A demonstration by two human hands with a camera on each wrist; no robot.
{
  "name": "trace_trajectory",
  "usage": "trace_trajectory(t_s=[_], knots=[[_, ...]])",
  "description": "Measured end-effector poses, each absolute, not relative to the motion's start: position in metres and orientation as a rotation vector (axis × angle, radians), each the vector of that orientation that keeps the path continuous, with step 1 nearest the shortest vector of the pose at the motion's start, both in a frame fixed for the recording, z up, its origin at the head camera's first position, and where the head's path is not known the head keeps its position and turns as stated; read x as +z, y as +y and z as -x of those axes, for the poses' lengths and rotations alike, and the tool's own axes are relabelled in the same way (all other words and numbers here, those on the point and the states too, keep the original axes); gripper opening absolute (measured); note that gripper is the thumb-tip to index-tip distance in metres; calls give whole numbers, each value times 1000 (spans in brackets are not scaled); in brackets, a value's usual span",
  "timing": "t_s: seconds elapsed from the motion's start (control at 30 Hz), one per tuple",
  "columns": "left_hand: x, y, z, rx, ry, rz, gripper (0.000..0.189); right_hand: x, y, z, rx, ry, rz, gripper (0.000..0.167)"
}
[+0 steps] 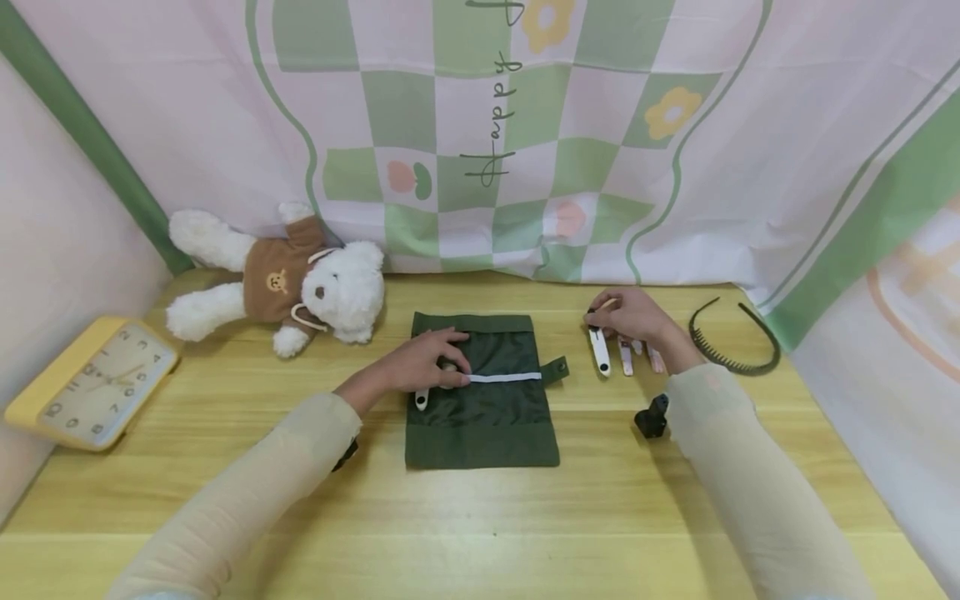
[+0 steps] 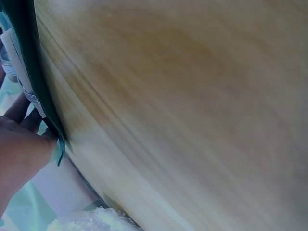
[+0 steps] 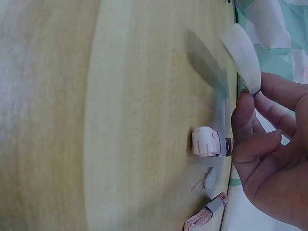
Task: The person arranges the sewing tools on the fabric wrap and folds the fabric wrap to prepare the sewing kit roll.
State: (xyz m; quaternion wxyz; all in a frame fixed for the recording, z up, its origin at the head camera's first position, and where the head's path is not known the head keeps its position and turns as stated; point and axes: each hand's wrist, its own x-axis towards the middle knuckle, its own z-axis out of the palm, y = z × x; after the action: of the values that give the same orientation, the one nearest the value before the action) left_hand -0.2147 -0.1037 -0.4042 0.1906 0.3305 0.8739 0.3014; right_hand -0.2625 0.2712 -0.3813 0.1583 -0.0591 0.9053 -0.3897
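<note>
A dark green fabric roll-up case (image 1: 482, 446) lies unfolded on the table, with a white elastic band (image 1: 510, 378) across its middle. My left hand (image 1: 431, 362) is over the case's left half, its thumb and finger pinching the band. Below that hand pokes out the white end of a slim tool (image 1: 422, 401) with a black dot; the rest is hidden. To the right, my right hand (image 1: 626, 312) pinches the black-tipped end of another slim white tool (image 1: 601, 353). In the right wrist view this white tool (image 3: 243, 53) is held above the table; its kind is unclear.
Beside the right hand lie a rolled white strip with red marks (image 3: 206, 142), a small white piece (image 3: 210, 178) and a pink banded bundle (image 3: 204, 214). A black toothed headband (image 1: 738, 365) lies farther right. At left are a plush bear (image 1: 273, 279) and a yellow clock (image 1: 97, 379).
</note>
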Motion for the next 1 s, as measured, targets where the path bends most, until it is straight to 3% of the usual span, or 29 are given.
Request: trace_trajectory(t_s=[1.0], knots=[[-407,-102,218,899,2443,-891,11,-362,241,259,-1390,2492,128,42]])
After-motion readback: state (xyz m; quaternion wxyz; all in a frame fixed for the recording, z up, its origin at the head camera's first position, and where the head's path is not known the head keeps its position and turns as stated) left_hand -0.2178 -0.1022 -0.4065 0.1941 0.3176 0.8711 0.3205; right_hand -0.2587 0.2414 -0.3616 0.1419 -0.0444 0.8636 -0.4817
